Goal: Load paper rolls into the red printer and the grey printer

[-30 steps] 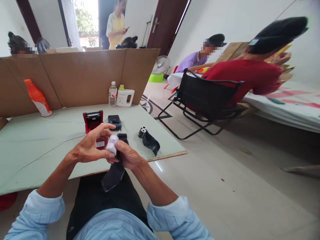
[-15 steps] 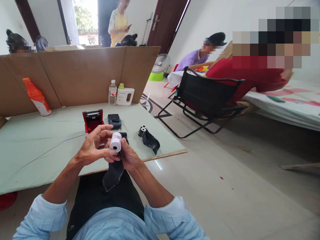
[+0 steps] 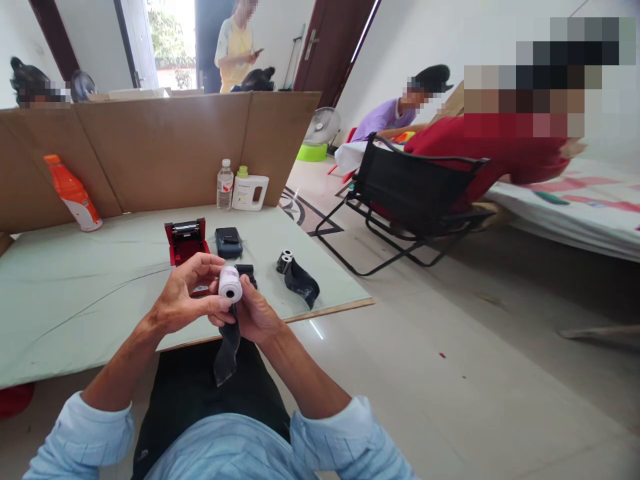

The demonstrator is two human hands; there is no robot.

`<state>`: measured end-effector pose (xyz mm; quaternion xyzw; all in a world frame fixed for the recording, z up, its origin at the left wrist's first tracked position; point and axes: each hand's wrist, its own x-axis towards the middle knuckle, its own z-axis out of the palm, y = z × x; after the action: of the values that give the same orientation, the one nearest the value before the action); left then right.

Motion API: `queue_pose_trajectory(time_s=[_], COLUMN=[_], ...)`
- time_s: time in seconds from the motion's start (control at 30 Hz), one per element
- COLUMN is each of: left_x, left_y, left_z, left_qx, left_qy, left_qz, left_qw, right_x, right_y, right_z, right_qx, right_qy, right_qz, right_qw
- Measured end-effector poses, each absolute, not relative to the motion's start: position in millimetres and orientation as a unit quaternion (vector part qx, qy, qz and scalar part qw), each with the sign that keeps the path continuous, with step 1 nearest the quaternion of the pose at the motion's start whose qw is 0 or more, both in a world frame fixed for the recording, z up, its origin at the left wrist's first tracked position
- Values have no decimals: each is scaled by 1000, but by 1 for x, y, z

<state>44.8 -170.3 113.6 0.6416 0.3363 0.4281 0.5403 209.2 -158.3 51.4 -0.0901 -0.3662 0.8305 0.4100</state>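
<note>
Between my hands, just over the table's front edge, is a small white paper roll [image 3: 230, 285] with a dark core hole facing me. My left hand [image 3: 187, 297] has its fingers and thumb round the roll's left side. My right hand [image 3: 257, 317] holds it from the right, its fingers partly hidden. A black strip [image 3: 227, 357] hangs from below the roll over my lap. Just beyond my left hand stands a red and black device [image 3: 187, 247] with its lid raised, like a small printer. Behind the roll is a small black object [image 3: 246, 271], partly covered.
A dark blue-grey case [image 3: 229, 243] and two small rolls [image 3: 285, 260] with a loose black strip [image 3: 303, 285] lie on the table [image 3: 115, 293]. An orange bottle [image 3: 75, 195], water bottle [image 3: 225, 187] and white jug [image 3: 250, 190] stand by the cardboard screen [image 3: 185, 153]. Other people are nearby.
The paper roll has tipped slightly and moved a little left in my hands. The black strip below it has swung and looks narrower. Objects on the table stay put.
</note>
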Motion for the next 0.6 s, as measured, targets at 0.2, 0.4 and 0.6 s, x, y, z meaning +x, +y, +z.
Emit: queue_pose_trajectory(time_s=[0.2, 0.4, 0.6], left_x=[53, 47, 26], left_y=[-178, -171, -163], left_z=[114, 114, 147], left_qx=[626, 661, 871], left_qy=[332, 329, 311], left_qz=[453, 427, 226], left_qw=[540, 521, 306], right_x=[208, 212, 224], right_y=[-163, -162, -154], right_z=[54, 52, 44], right_qx=[-71, -72, -192], right_qy=[-370, -394, -466], right_qz=[829, 813, 798], right_qw=[415, 423, 331])
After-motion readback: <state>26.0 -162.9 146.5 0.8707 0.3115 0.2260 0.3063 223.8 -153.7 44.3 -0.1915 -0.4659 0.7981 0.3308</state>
